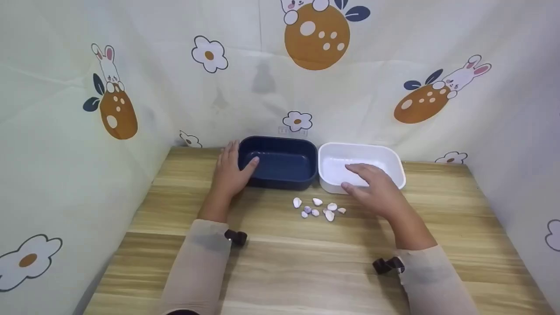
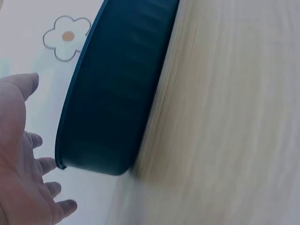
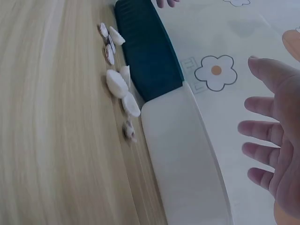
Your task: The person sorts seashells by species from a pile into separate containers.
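A dark blue rectangular container (image 1: 280, 181) and a white one (image 1: 334, 187) stand side by side at the back of the table. My left hand (image 1: 232, 173) is at the blue container's left end, fingers spread; the left wrist view shows its fingers (image 2: 47, 165) close to the rim, and whether they touch I cannot tell. My right hand (image 1: 378, 190) hovers over the white container's front right part, thumb and fingers apart, holding nothing. Several small seashells (image 1: 329, 215), white and some purplish, lie on the table in front of the containers.
The wood-grain table (image 1: 297, 271) is enclosed by pale cloth (image 1: 245, 96) printed with rabbits, oranges and flowers. The cloth rises right behind both containers. A small black device (image 1: 236, 237) sits on the left wrist, another (image 1: 388, 265) on the right.
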`<state>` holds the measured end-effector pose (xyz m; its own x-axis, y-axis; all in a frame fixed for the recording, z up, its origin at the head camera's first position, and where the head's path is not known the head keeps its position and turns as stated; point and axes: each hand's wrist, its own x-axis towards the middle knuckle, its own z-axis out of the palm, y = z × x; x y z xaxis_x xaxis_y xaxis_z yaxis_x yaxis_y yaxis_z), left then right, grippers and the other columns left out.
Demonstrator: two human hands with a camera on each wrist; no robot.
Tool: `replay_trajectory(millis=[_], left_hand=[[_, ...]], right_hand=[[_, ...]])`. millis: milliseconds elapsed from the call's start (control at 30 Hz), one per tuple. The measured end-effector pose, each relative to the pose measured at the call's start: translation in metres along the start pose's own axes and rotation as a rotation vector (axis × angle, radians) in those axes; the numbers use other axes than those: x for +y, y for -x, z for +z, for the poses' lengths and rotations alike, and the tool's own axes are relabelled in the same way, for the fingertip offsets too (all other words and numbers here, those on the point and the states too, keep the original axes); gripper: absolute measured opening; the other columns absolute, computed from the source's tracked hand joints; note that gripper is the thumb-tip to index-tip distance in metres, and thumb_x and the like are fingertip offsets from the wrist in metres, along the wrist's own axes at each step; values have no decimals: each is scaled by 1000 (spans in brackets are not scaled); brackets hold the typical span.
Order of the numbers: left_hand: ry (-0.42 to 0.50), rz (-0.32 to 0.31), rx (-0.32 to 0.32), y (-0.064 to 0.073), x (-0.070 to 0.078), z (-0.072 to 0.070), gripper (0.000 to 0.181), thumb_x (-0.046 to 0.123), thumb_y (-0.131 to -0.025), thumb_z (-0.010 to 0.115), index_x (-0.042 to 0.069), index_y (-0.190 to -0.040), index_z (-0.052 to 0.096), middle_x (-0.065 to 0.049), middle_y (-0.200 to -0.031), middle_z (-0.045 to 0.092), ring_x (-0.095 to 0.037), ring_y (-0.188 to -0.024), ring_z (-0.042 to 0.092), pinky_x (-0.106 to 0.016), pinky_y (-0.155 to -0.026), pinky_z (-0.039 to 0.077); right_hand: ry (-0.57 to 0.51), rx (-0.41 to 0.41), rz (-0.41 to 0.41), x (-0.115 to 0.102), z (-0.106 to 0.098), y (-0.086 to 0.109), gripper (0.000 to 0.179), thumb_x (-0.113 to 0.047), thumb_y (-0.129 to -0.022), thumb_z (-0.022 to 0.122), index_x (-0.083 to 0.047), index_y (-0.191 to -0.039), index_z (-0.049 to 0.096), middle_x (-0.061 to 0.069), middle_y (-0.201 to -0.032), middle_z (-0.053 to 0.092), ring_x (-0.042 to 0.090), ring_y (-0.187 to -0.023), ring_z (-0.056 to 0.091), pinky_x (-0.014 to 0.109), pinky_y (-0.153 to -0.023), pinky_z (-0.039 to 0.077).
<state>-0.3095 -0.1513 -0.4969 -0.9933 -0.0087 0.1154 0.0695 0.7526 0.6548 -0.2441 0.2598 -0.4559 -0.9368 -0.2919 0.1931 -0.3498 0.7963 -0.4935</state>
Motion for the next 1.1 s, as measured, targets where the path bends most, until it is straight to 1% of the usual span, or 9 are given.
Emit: replay_trajectory(millis=[167,233,400,500,600,700,767,867,1100], left_hand=[[153,7,-39,2,-7,-5,102,70,-98,60,20,-174,14,-9,-182,13,-37,-168,14,-64,-135,16],[218,1,-61,2,-9,-6,103,67,-97,65,22,-174,13,-9,-182,12,-36,-168,14,-64,-135,17],[306,-30,-103,1,-15,-6,107,58,-93,75,25,-174,12,-13,-181,11,-37,-168,14,-63,-135,17],[337,-46,-116,1,-18,-5,109,53,-92,78,23,-174,13,-14,-181,13,-36,-168,15,-60,-136,16],[380,-59,-118,1,-20,-3,108,46,-91,82,20,-173,17,-14,-181,14,-35,-168,15,-58,-137,15],[418,-74,-122,1,-22,-2,109,40,-89,85,18,-173,19,-13,-181,14,-35,-168,14,-56,-138,14],[439,-83,-129,0,-24,-1,110,38,-88,86,17,-173,19,-12,-181,14,-34,-168,13,-54,-138,13],[474,-94,-144,0,-24,0,111,34,-87,88,17,-173,19,-12,-181,13,-33,-169,12,-52,-139,11],[544,-95,-152,0,-27,2,109,29,-87,88,15,-172,21,-14,-180,15,-32,-168,12,-50,-139,9]], right_hand=[[-32,9,-4,3,-3,3,58,-45,-99,75,-15,-148,65,16,-148,67,40,-143,57,60,-124,41],[-46,12,-12,2,-2,4,55,-44,-99,76,-15,-145,68,14,-142,70,38,-137,62,59,-119,47],[-107,-12,-35,2,3,4,43,-36,-97,80,-13,-133,75,9,-119,78,28,-109,71,50,-95,61],[-130,-71,-39,3,6,4,38,-29,-96,81,-12,-129,77,4,-106,78,20,-96,70,40,-86,61],[-132,-170,-34,5,8,5,34,-22,-94,82,-12,-126,79,0,-99,77,14,-91,67,32,-83,58],[-132,-275,-28,7,11,5,33,-17,-91,84,-11,-123,79,-2,-95,76,13,-88,65,29,-80,56],[-126,-320,-20,8,14,4,32,-15,-89,84,-11,-121,80,-2,-93,76,12,-86,64,28,-78,55],[-120,-355,-9,10,19,5,30,-14,-89,84,-11,-118,79,-3,-93,76,12,-85,64,28,-77,55],[-100,-387,33,13,27,6,19,-14,-90,82,-13,-108,79,-5,-85,70,13,-81,61,30,-76,52]])
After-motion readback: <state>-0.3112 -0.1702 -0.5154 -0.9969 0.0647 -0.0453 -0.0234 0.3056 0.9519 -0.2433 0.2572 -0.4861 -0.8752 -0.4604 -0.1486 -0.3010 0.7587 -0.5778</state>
